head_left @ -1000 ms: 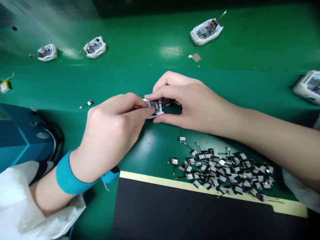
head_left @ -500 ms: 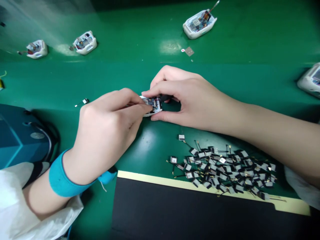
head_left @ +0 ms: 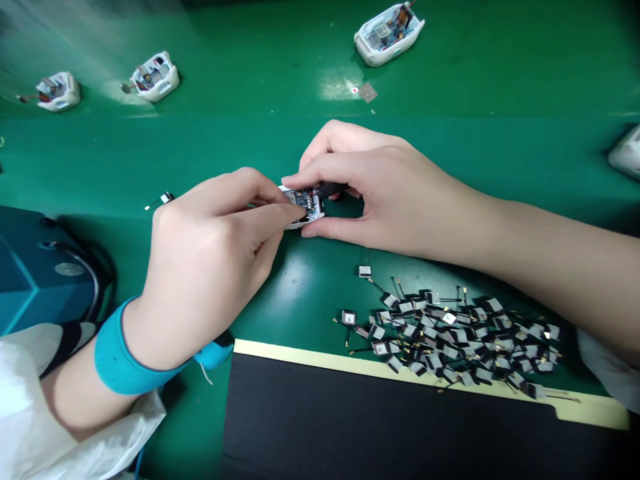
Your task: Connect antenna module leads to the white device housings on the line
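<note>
As two hands (head_left: pixel 210 243) (head_left: pixel 385 183) touch one casing (head_left: pixel 313 204), four white casings (head_left: pixel 65 99) (head_left: pixel 163 88) (head_left: pixel 391 48) (head_left: pixel 627 153) lie apart.

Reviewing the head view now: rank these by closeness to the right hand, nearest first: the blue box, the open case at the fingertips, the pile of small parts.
1. Open case: touching the right hand, at its fingertips.
2. Pile of small parts: below the hand in view.
3. Blue box: far left edge.
</note>
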The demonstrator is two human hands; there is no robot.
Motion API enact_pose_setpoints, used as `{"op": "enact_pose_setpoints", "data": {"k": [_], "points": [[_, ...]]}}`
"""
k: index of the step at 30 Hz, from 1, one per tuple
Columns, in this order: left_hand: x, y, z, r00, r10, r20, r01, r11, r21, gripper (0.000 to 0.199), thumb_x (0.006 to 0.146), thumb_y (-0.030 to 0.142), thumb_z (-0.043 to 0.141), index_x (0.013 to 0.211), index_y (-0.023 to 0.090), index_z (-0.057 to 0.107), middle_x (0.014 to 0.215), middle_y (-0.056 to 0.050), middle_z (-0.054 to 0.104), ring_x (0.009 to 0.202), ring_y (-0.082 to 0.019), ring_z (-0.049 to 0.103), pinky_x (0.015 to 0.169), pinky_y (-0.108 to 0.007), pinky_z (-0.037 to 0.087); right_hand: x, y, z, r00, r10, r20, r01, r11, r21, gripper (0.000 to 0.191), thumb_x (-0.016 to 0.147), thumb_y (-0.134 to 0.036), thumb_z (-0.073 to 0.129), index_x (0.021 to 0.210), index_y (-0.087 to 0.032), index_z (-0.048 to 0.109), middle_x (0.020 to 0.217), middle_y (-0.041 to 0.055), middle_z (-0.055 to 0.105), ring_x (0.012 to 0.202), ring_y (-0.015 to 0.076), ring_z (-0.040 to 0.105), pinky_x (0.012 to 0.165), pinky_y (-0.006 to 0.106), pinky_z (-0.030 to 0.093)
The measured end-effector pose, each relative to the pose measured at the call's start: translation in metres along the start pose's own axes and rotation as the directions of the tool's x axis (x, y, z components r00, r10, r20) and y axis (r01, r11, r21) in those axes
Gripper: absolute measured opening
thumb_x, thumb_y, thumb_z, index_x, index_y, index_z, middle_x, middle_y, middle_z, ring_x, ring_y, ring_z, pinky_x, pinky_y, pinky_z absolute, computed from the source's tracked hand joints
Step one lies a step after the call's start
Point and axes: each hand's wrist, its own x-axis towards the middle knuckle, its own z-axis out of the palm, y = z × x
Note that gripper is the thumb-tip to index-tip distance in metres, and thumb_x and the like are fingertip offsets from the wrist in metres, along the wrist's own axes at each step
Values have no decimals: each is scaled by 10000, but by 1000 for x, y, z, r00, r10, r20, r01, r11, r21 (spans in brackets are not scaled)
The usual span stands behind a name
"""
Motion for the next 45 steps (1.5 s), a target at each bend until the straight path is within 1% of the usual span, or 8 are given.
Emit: {"op": "enact_pose_setpoints", "data": {"k": [12, 20, 26, 32, 35, 37, 41, 45], "points": [[0, 1, 0, 1000, 9, 7, -9, 1000, 14, 207, 834, 203, 433, 850, 191, 638, 811, -12, 620, 711, -123, 566, 537, -216, 365, 0, 1, 1, 1000, -2, -11, 2, 1000, 16, 321, 696, -344, 611, 971, -183, 568, 929, 17, 517, 864, 140, 520, 691, 261, 455], [3, 5, 0, 993, -103, 56, 104, 995, -6, 308, 859, 291, 370, 796, 166, 644, 759, -11, 617, 728, -135, 589, 562, -229, 414, 1, 1, 0, 1000, 5, -2, -5, 1000, 18, 317, 683, -305, 629, 969, -178, 578, 926, 31, 526, 836, 141, 517, 665, 257, 455], [2, 4, 3, 996, -75, 38, 74, 997, 28, 292, 857, 294, 375, 804, 169, 634, 745, -12, 614, 704, -134, 577, 538, -229, 395, 0, 1, 0, 1000, -11, -5, 11, 999, 38, 268, 698, -292, 616, 942, -195, 564, 929, 23, 520, 847, 149, 514, 692, 274, 450], [3, 1, 2, 995, -86, 41, 86, 996, 5, 264, 850, 306, 407, 758, 180, 621, 738, -6, 611, 661, -116, 553, 546, -224, 410, -3, -3, -6, 1000, 12, -20, -11, 999, 47, 229, 872, -304, 343, 1000, -176, 482, 966, 35, 480, 901, 129, 485, 791, 303, 427], [1, -1, 4, 1000, 14, -8, -14, 1000, 7, 238, 848, 271, 415, 792, 182, 629, 764, -19, 605, 704, -134, 562, 582, -234, 444, -5, -8, -15, 999, 23, -43, -23, 1000, 2, 266, 893, -269, 258, 1017, -171, 471, 1011, 56, 464, 979, 149, 453, 853, 339, 399], [-1, -3, 6, 994, 106, -36, -105, 994, 31, 229, 847, 234, 408, 823, 186, 631, 792, -27, 597, 733, -143, 561, 604, -244, 459, -7, -10, -23, 998, 40, -51, -46, 992, -121, 264, 876, -274, 303, 1024, -173, 497, 1044, 72, 451, 1020, 182, 424, 866, 358, 385], [-3, -5, 8, 996, 85, 6, -85, 996, -17, 289, 866, 211, 343, 825, 185, 628, 814, -29, 578, 798, -140, 563, 657, -243, 471, -13, -14, -32, 996, 76, -44, -87, 946, -312, 250, 824, -275, 440, 1031, -189, 549, 895, 63, 527, 815, 169, 515, 689, 309, 440], [-5, -6, 8, 996, 83, 29, -82, 996, -20, 294, 855, 159, 325, 834, 188, 617, 826, -27, 566, 779, -132, 571, 627, -226, 467, -20, -16, -29, 989, 27, -143, -69, 953, -296, 156, 771, -275, 537, 899, -211, 600, 744, 22, 595, 636, 136, 546, 552, 264, 428]]}}
